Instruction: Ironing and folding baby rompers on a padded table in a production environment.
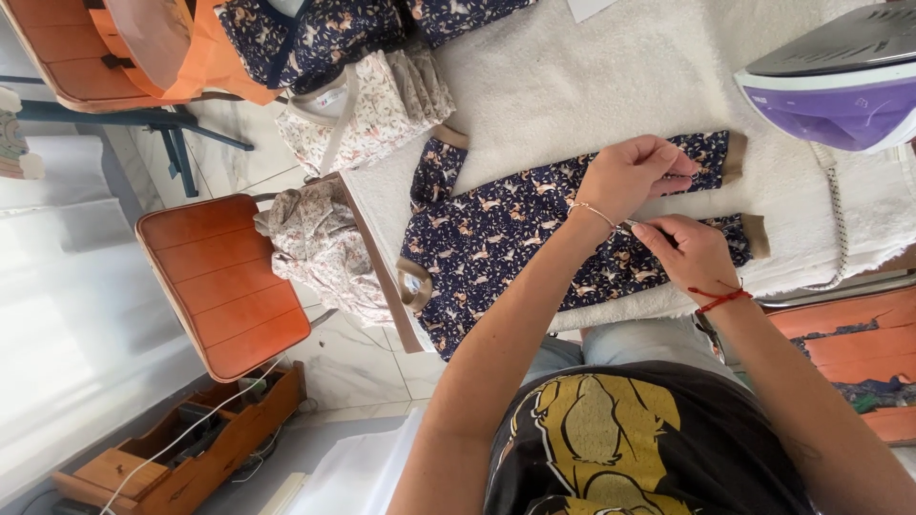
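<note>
A navy child's garment (496, 238) with a small animal print and tan cuffs lies flat on a white fluffy cover (592, 76). My left hand (630, 175), with a thin bracelet at the wrist, pinches the cloth of the upper sleeve near its cuff (733, 155). Just below it, my right hand (692, 253), with a red string round the wrist, has its fingers closed on the fabric of the lower sleeve; whether a thread or small tool sits between them I cannot tell. The two hands almost touch.
A purple and white iron (840, 86) stands at the top right, its braided cord (836, 210) running down the cover. Cream printed clothes (367, 105) and another navy piece (324, 33) lie at the cover's left. An orange slatted chair (224, 281) and a wooden box (181, 453) stand beyond.
</note>
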